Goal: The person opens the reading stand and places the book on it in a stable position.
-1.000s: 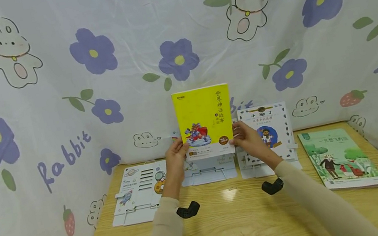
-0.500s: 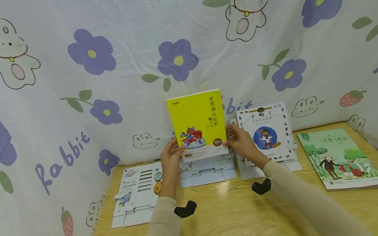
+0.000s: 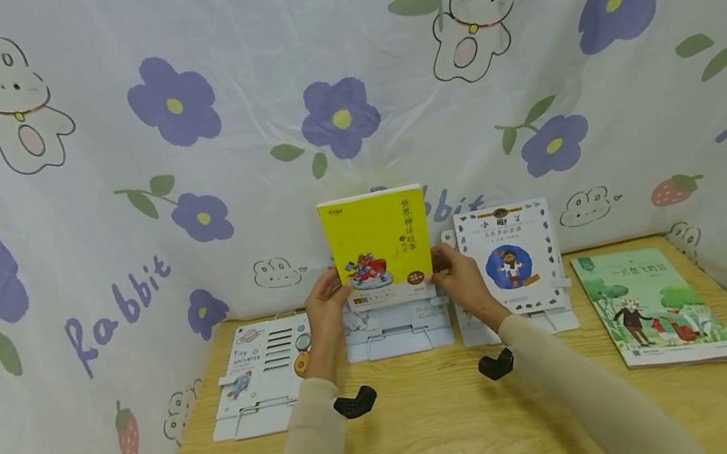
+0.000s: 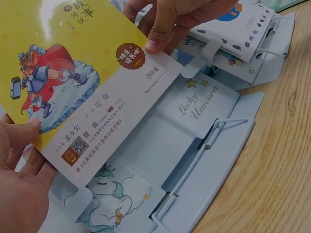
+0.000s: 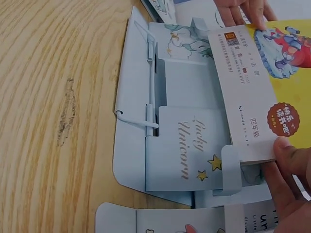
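A yellow book [image 3: 376, 237] with a white lower band stands upright between my two hands, its cover facing me. My left hand [image 3: 326, 306] pinches its left edge near the bottom corner, thumb on the cover. On the opposite edge, my right hand [image 3: 460, 279] grips the lower right corner the same way. Just below and behind the book is a pale blue book stand [image 3: 398, 340] with unicorn drawings. In the right wrist view, the book's bottom edge overlaps the upper part of the stand's back plate [image 5: 187, 155], above the wire page holders [image 5: 138, 121].
To the right, a white picture book [image 3: 511, 258] leans on another stand. A green book [image 3: 663, 312] lies flat at the table's right side. On the left is a white "Tiny universe" stand [image 3: 254, 372]. Behind the wooden table [image 3: 429, 434] hangs a printed curtain [image 3: 270, 195].
Both hands have carried the yellow book left and slightly down, toward the middle stand. More of the white picture book shows now. The hands keep their hold on the book.
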The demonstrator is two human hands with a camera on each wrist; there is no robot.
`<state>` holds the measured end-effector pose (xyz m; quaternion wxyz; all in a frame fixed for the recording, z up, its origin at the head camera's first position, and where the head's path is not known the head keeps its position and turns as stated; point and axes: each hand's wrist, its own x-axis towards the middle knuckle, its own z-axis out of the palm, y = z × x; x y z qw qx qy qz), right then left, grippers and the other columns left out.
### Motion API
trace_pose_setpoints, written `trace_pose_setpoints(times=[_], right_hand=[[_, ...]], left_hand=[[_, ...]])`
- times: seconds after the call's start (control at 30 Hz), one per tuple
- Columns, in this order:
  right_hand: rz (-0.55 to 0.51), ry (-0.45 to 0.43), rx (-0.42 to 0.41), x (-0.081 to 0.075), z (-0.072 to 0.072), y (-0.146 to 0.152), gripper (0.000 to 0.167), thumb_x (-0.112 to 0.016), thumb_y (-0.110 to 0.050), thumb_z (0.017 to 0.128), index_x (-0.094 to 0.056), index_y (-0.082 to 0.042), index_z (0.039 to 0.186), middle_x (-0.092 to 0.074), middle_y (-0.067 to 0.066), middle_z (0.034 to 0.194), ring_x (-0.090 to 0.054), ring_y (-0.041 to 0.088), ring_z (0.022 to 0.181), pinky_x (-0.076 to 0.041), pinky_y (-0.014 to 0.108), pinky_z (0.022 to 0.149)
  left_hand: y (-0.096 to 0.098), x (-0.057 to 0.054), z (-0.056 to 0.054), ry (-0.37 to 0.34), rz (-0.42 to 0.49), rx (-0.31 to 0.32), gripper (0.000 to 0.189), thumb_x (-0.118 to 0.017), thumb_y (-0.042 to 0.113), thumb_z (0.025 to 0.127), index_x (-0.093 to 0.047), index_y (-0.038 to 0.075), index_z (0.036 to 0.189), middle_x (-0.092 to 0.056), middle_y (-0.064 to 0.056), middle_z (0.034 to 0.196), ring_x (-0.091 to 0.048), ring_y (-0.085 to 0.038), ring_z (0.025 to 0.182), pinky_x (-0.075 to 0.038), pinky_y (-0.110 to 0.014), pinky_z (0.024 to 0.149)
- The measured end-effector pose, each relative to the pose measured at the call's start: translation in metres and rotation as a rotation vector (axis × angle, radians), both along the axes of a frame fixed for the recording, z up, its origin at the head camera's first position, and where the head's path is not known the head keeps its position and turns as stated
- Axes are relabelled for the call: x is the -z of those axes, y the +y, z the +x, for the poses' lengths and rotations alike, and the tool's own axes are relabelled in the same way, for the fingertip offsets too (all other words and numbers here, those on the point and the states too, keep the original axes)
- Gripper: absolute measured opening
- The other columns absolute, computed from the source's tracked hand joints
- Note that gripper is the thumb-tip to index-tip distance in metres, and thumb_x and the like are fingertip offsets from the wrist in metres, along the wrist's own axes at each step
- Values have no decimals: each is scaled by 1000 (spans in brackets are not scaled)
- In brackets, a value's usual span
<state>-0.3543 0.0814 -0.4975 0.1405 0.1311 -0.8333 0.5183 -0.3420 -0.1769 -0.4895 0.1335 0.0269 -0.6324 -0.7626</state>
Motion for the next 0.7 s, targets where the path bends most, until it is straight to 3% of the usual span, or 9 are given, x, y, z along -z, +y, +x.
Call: trace_pose_setpoints(times=[0.2,0.5,0.7], right_hand=[[34,12,5,3,1,1,34,-77,-1,96,-66,-6,128,-73,16,112,-70,31,107,-60,47,95],[73,23,-4,8,1,2,32,-80,-2,94,-70,-7,124,-72,11,106,-69,24,97,-59,41,88],[72,38,12,11,3,-1,34,-81,-1,92,-71,-5,124,-72,12,102,-68,25,91,-59,41,84]], left_hand=[[0,2,3,-8,-9,-2,42,-71,-3,99,-68,4,140,-75,1,114,-66,-9,107,-56,-19,95],[-1,5,4,-11,-34,-14,44,-69,-6,99,-67,3,142,-73,-14,131,-65,-10,110,-55,-17,91],[-1,4,5,-37,-91,-33,43,-68,-5,99,-67,2,142,-68,-19,135,-61,-19,116,-53,-18,93]])
